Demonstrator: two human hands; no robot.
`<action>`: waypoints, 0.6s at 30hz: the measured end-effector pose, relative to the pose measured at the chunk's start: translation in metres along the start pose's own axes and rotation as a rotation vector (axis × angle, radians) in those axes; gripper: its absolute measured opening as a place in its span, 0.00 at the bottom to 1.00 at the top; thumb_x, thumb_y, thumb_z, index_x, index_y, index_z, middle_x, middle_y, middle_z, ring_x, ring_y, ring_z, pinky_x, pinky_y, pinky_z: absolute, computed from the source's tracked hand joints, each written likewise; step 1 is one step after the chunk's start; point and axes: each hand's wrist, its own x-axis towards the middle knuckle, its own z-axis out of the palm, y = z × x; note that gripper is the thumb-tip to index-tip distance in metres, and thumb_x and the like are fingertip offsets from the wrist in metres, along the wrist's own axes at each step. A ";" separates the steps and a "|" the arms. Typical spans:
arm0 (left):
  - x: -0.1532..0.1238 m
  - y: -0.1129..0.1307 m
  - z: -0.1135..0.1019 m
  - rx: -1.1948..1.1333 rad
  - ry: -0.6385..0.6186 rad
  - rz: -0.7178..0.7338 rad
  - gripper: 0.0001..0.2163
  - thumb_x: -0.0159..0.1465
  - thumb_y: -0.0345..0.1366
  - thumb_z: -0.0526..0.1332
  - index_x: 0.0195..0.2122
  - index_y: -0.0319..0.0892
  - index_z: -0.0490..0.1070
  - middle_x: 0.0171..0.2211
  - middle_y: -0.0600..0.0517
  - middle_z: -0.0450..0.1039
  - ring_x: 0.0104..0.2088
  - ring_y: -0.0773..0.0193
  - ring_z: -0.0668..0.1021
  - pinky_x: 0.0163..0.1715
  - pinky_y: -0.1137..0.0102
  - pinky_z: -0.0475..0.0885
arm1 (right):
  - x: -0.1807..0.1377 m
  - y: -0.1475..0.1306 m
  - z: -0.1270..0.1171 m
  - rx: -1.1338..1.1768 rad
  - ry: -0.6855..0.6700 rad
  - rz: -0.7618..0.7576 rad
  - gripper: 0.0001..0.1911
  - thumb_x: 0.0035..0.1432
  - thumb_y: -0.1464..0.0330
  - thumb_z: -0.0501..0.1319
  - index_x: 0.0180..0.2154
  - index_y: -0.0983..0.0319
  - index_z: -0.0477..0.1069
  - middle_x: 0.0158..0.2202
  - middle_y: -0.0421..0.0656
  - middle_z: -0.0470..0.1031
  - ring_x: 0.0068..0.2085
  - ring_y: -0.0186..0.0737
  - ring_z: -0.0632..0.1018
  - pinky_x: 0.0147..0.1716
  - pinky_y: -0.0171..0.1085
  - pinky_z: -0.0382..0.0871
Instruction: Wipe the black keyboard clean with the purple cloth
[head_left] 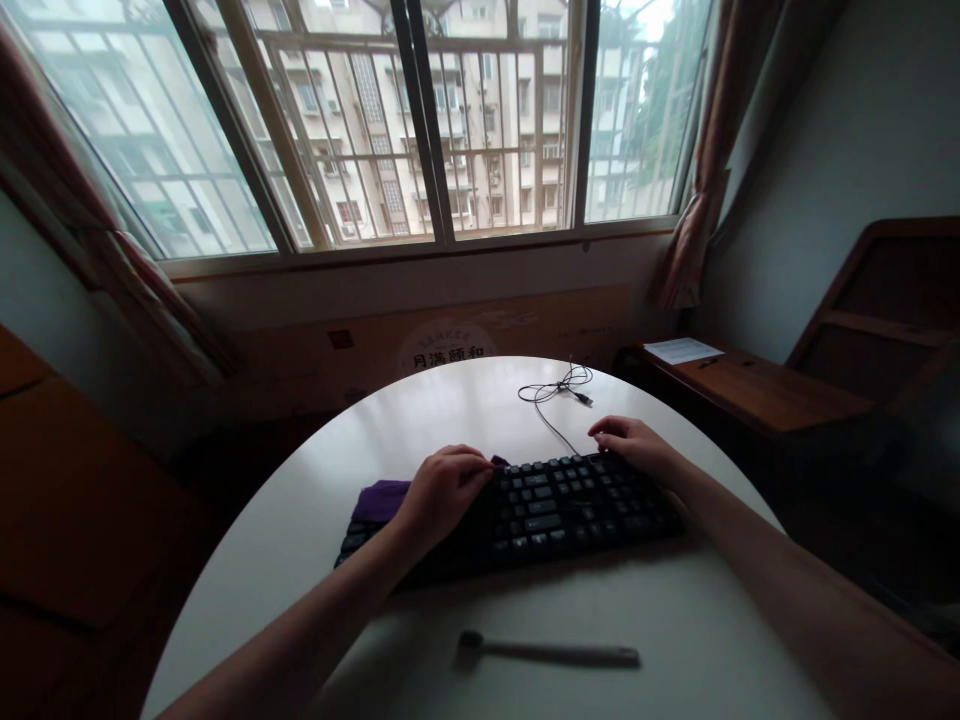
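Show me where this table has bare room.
Free on the white table: the far stretch between purple cloth and USB cable; a narrower strip between keyboard and gray brush. Crowded: mid-table, around left hand and right hand.

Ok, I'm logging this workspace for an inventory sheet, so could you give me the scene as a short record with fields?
surface: rounded white table
centre: long black keyboard
left hand: curled over the keyboard; grip unclear
right hand: at the keyboard's far edge, fingers loosely bent
cloth: soft purple cloth, on the keyboard's left part, partly hidden by the left hand
cable: thin black cable, looped and tied beyond the keyboard, plug loose
near side: slim grey-handled brush, dark head pointing left, apart from the keyboard
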 end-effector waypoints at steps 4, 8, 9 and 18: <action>0.020 0.010 0.002 -0.114 0.007 -0.067 0.08 0.62 0.37 0.61 0.34 0.43 0.80 0.35 0.50 0.80 0.33 0.63 0.80 0.32 0.71 0.76 | 0.000 0.000 0.000 -0.008 0.000 -0.009 0.15 0.51 0.61 0.61 0.38 0.62 0.75 0.30 0.42 0.76 0.32 0.39 0.74 0.33 0.36 0.66; 0.022 0.010 0.011 -0.032 -0.145 0.021 0.07 0.63 0.37 0.62 0.34 0.43 0.80 0.37 0.49 0.80 0.38 0.61 0.79 0.40 0.67 0.75 | -0.001 -0.001 0.000 0.015 -0.014 -0.005 0.15 0.51 0.61 0.61 0.39 0.62 0.75 0.30 0.42 0.75 0.32 0.39 0.74 0.33 0.36 0.67; 0.020 0.008 0.013 0.000 -0.181 0.051 0.07 0.63 0.36 0.62 0.34 0.43 0.80 0.39 0.48 0.79 0.39 0.60 0.79 0.41 0.66 0.75 | -0.001 -0.002 0.000 0.021 -0.020 -0.002 0.15 0.52 0.61 0.61 0.39 0.62 0.75 0.31 0.42 0.75 0.32 0.39 0.74 0.33 0.36 0.67; 0.002 0.008 0.016 0.145 -0.226 0.228 0.12 0.65 0.31 0.57 0.44 0.48 0.78 0.45 0.49 0.78 0.43 0.58 0.75 0.44 0.61 0.74 | -0.001 -0.007 0.000 -0.022 -0.063 0.016 0.15 0.54 0.61 0.60 0.40 0.63 0.75 0.31 0.42 0.75 0.32 0.39 0.74 0.33 0.36 0.65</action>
